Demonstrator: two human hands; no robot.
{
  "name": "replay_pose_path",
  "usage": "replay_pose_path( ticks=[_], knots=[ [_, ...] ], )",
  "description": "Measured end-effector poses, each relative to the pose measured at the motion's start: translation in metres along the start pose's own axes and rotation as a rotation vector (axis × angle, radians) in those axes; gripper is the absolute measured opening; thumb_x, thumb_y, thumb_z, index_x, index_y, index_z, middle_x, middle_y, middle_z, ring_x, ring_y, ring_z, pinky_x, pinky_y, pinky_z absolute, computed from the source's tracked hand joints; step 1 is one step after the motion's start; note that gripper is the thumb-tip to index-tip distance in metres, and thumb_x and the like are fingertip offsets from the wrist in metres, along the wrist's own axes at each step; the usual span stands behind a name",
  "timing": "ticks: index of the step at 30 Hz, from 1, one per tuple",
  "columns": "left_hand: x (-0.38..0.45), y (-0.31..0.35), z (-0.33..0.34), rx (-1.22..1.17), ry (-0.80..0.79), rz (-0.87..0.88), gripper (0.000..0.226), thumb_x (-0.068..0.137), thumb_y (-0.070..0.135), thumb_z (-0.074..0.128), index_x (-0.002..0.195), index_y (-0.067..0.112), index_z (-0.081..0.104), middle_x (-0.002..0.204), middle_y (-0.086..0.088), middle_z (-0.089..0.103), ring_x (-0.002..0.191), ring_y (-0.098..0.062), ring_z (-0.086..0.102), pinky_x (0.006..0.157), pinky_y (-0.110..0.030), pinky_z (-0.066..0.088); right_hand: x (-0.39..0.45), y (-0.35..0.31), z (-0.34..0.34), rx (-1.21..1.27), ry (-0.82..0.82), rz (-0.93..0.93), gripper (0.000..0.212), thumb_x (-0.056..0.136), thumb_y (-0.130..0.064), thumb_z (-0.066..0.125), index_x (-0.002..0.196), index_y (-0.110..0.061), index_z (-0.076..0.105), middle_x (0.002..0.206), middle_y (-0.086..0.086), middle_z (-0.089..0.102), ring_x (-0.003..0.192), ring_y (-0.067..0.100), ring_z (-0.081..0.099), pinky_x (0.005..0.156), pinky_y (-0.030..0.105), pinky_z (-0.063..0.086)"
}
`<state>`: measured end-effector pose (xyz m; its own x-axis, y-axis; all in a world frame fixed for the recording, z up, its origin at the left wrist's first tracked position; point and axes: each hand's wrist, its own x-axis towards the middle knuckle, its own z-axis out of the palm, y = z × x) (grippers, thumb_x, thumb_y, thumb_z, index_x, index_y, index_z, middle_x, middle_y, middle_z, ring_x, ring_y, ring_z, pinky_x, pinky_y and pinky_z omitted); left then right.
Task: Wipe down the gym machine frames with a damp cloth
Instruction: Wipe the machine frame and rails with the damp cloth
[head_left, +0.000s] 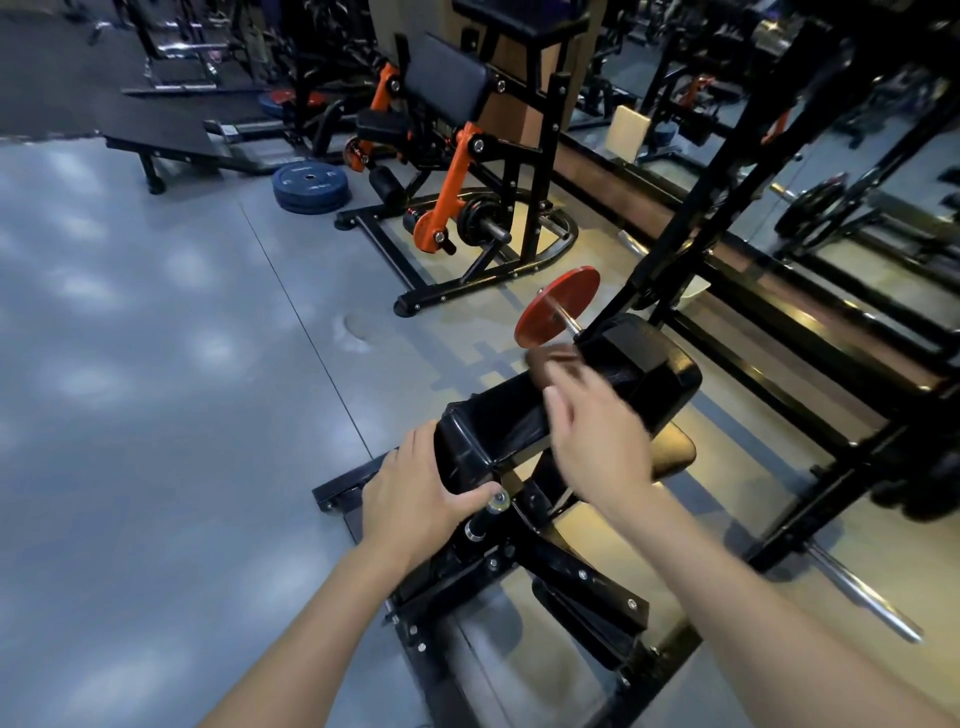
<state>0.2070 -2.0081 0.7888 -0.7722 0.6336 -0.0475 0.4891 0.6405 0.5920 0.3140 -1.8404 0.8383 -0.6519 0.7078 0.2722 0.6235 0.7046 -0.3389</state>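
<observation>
Left hand (415, 493) grips the near end of a black padded rest (519, 415) on the gym machine, fingers over its left side and thumb curled under toward a small knob (500, 502). Right hand (597, 436), smeared by motion blur, hovers over the pad's middle; a brownish blurred shape (550, 358) at its fingertips, at 12 o'clock from the hand, may be the cloth, and whether the fingers pinch it or lie loose cannot be told. No containers appear in view. The machine's black frame (571, 571) runs beneath the pad toward 6 o'clock, partly hidden by both forearms and cut off at the bottom edge. A red weight plate (556, 306) sits on a bar at 12 o'clock from the pad. Farther off, at 11 o'clock, stands an orange-and-black machine (457, 176), with stacked blue plates (310, 187) on the grey floor (156, 364) to its left. At 2 o'clock a mirror (857, 171) doubles the racks.
</observation>
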Motion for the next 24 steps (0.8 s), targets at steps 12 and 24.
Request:
replay_pose_path(
  ticks=[12,24],
  knots=[
    [0.001,-0.001,0.000,-0.007,0.000,0.009,0.084,0.065,0.085,0.065,0.131,0.040,0.039,0.117,0.019,0.055,0.108,-0.015,0.059,0.086,-0.044,0.054,0.039,0.053,-0.017,0.022,-0.024,0.072,0.043,0.109,-0.042,0.038,0.150,-0.038,0.050,0.152,-0.005,0.053,0.123,0.024,0.061,0.088,0.038,0.054],
    [0.002,-0.004,0.002,-0.009,0.008,0.016,0.085,0.065,0.084,0.065,0.133,0.040,0.038,0.120,0.020,0.054,0.110,-0.013,0.057,0.087,-0.042,0.053,0.018,0.046,-0.020,-0.050,-0.164,-0.242,0.042,0.106,-0.056,0.032,0.148,-0.059,0.038,0.155,-0.023,0.045,0.125,0.016,0.061,0.091,0.044,0.059]
  ],
)
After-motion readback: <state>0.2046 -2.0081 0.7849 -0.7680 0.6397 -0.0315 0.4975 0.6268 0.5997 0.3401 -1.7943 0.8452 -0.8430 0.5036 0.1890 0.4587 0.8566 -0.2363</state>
